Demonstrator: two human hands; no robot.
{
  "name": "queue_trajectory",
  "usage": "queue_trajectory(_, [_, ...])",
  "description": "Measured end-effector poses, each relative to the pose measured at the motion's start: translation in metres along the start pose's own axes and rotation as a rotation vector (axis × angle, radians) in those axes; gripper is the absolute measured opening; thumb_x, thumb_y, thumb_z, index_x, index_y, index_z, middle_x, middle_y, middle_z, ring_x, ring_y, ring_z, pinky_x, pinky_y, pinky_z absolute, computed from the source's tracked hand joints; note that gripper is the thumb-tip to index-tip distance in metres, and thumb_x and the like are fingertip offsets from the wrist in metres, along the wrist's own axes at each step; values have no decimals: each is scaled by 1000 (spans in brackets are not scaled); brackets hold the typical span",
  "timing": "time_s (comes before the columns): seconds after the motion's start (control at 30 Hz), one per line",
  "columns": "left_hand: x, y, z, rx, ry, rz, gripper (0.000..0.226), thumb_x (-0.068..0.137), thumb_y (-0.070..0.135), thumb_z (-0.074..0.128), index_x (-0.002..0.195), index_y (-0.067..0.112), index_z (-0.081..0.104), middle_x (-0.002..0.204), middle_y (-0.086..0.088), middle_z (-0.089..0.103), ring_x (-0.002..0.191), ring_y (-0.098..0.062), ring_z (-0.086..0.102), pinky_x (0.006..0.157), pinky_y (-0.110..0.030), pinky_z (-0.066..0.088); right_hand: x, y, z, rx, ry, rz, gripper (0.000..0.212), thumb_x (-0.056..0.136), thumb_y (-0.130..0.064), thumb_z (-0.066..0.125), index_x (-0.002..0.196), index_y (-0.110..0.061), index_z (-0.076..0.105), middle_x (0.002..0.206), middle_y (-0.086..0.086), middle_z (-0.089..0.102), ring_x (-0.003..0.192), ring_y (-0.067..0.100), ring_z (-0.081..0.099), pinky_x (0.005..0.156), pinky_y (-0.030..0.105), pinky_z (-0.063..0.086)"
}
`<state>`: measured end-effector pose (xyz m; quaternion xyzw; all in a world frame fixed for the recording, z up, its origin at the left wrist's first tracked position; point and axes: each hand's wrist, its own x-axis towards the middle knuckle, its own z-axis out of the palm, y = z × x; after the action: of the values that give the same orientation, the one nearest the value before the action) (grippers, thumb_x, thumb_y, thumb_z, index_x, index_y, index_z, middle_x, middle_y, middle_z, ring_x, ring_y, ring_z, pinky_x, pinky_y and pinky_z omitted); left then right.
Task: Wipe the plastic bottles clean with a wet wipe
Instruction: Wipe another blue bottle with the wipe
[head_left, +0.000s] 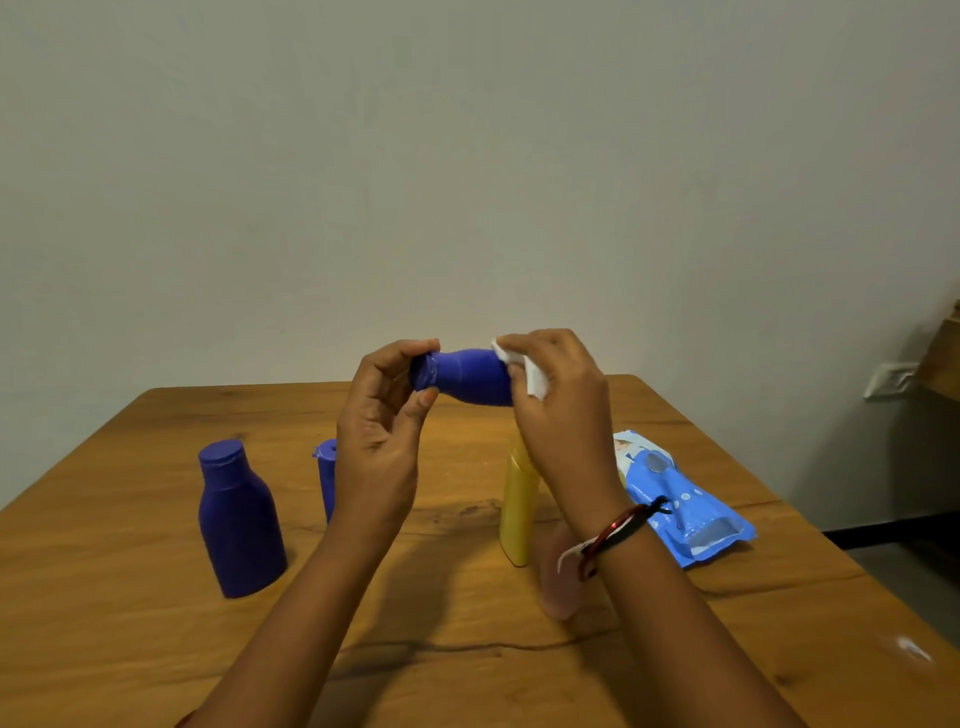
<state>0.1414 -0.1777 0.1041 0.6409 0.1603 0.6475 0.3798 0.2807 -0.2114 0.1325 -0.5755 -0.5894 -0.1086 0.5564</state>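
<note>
A small blue plastic bottle (465, 376) lies sideways in the air above the table, cap end to the left. My left hand (382, 426) pinches its cap between thumb and fingers. My right hand (558, 410) wraps a white wet wipe (530, 371) around the bottle's wide end. On the table stand a large dark-blue bottle (239, 519), a second blue bottle (326, 475) half hidden behind my left wrist, and a yellow bottle (519, 506) partly behind my right wrist.
A blue pack of wet wipes (675, 499) lies on the wooden table (130, 649) to the right of the yellow bottle. A pale pink bottle (558, 577) stands under my right forearm, mostly hidden. The table's right edge runs diagonally beside a grey floor.
</note>
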Motion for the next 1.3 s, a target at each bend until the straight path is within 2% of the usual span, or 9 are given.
queue_trajectory(0.17, [2,-3,-2,11,-30,4,38,92,-6,48,119,21,54,119,6,62,118,-12,57,100,-24,46,4,3,-3,20,-46,87,24,88,-6,61,109,-15,68,108,0,63,95,6,54,75,-3,35])
queue_trajectory(0.37, [2,-3,4,-62,-19,30,44,90,-9,51,122,21,47,125,1,56,122,-13,55,98,-23,47,-9,-30,7,178,-82,-19,24,88,-11,62,112,-15,65,110,-1,61,95,2,53,78,0,40])
queue_trajectory(0.47, [5,1,3,-147,-8,12,47,85,1,57,126,16,42,127,1,56,122,-12,55,94,-20,48,-6,-33,4,232,-114,21,25,90,-12,61,114,-15,64,115,1,61,103,7,54,81,0,39])
queue_trajectory(0.6, [7,3,6,-172,45,-33,42,81,11,62,121,17,50,126,7,56,117,-10,59,89,-16,48,-5,-36,4,273,-96,-28,25,90,-9,61,114,-12,64,115,3,62,106,10,56,85,8,43])
queue_trajectory(0.73, [11,5,6,-67,81,-6,33,83,13,61,114,19,56,132,-13,47,123,-15,54,97,-23,47,-3,-32,8,295,-64,-49,24,89,-5,60,112,-8,65,112,5,63,105,13,57,86,14,46])
queue_trajectory(0.9, [9,6,0,-86,77,-19,33,84,20,58,117,27,56,128,-3,55,121,-12,56,99,-25,46,5,-12,9,220,-44,55,26,88,-2,59,112,-12,65,112,2,62,100,3,53,79,-1,38])
queue_trajectory(1.03, [7,3,-4,-132,70,-69,35,84,22,58,119,27,57,126,3,58,121,-16,56,102,-33,46,5,-3,8,224,29,156,25,89,-2,59,111,-12,66,110,2,63,92,-5,53,75,-3,37])
queue_trajectory(1.17, [5,-1,-2,-139,48,-111,36,85,16,57,120,24,56,128,2,56,123,-18,55,103,-41,45,0,-22,10,261,22,73,24,88,-3,61,110,-12,65,110,2,61,98,3,55,80,-1,38])
queue_trajectory(1.3, [5,-2,-1,-129,44,-93,36,84,19,59,120,23,55,125,0,58,117,-19,59,93,-32,52,-10,-41,14,272,-45,-87,27,89,-6,60,114,-14,65,111,1,59,100,3,54,83,7,44])
